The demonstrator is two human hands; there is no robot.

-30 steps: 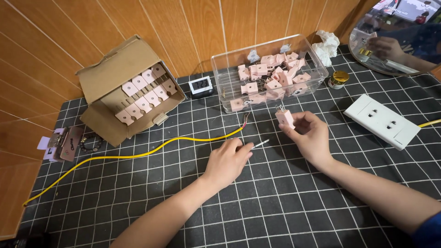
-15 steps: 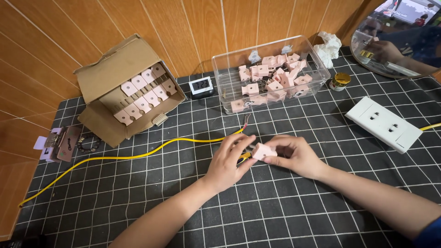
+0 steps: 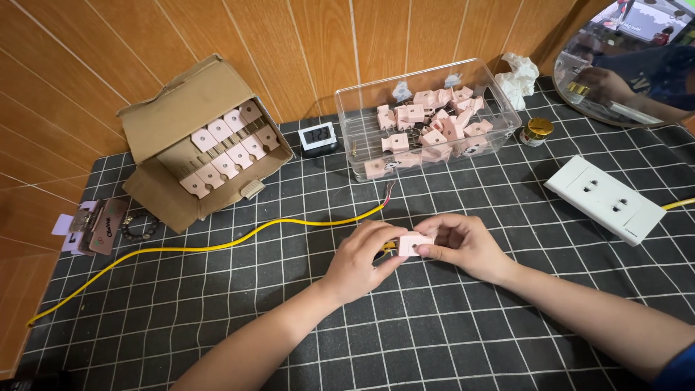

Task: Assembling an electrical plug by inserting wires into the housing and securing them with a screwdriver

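Both hands, left hand (image 3: 360,259) and right hand (image 3: 463,245), pinched shut around small pink plug piece (image 3: 414,245) (yellow cable (image 3: 217,246) alongside).

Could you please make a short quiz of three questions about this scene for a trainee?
1. True or false: the cardboard box holds pink parts in rows.
2. What do the left hand and right hand hold together?
A. white socket block
B. pink plug part
C. gold-lidded jar
3. Fill in: the yellow cable runs across the ____ mat.

Key:
1. True.
2. B, the pink plug part.
3. Checked; the white socket block and gold-lidded jar lie untouched.
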